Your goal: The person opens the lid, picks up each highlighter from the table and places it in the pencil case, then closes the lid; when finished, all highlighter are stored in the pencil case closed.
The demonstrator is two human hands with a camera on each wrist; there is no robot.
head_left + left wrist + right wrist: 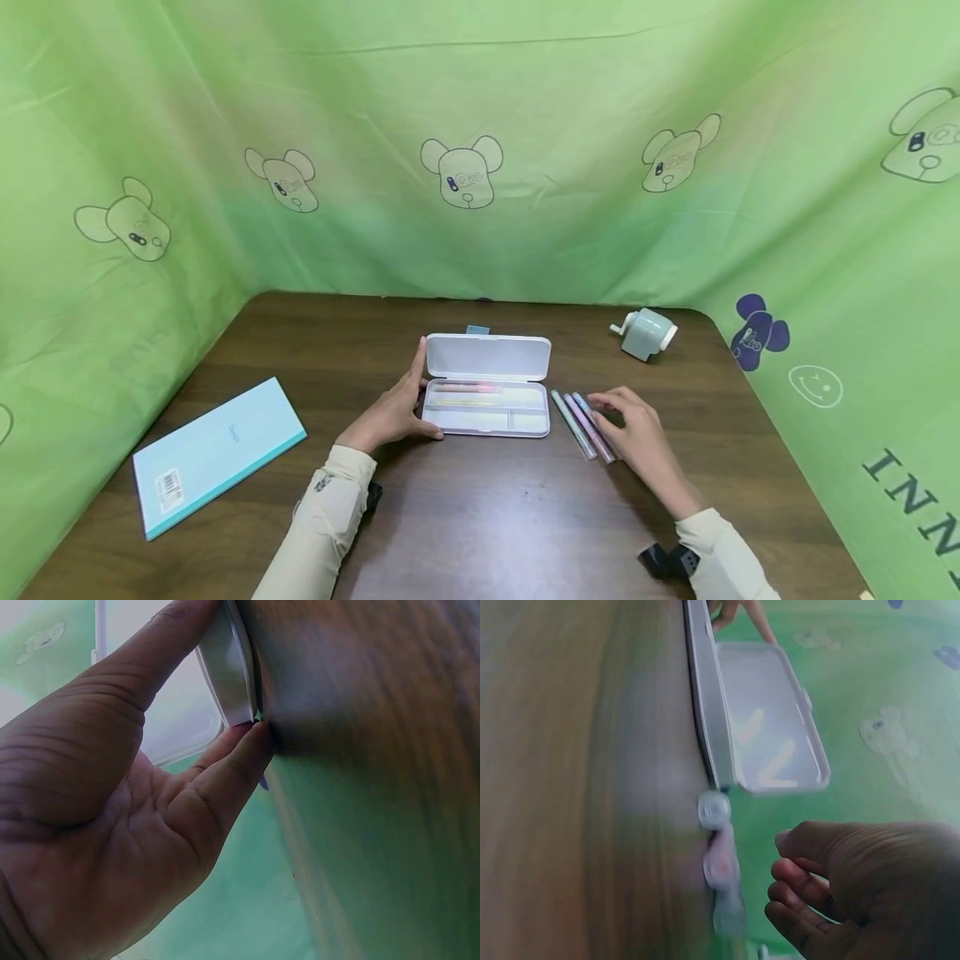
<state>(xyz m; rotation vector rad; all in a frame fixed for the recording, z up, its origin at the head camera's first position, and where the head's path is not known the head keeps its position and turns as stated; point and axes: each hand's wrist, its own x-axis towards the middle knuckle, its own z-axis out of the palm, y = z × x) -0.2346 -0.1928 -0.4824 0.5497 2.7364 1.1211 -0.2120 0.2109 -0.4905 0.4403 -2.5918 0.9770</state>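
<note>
A white pencil case [529,422] lies on the table with its lid [487,357] up. Inside its long compartment are a pinkish pen [467,387] and a yellowish one [465,402]. My left hand [393,412] holds the left end of the case, thumb at the front and fingers behind. In the left wrist view, the case's end [229,671] sits between thumb and fingers. Three pens [573,425] lie side by side right of the case. Beside them hovers my right hand [628,427], fingers loosely bent; the right wrist view shows it apart from the pens [721,870], holding nothing.
A light blue box [225,454] with a barcode lies at the left. A grey-green crank pencil sharpener [645,335] stands at the back right. Behind the lid, a small blue item [477,330] peeks out. Green printed cloth [465,250] hangs round the table.
</note>
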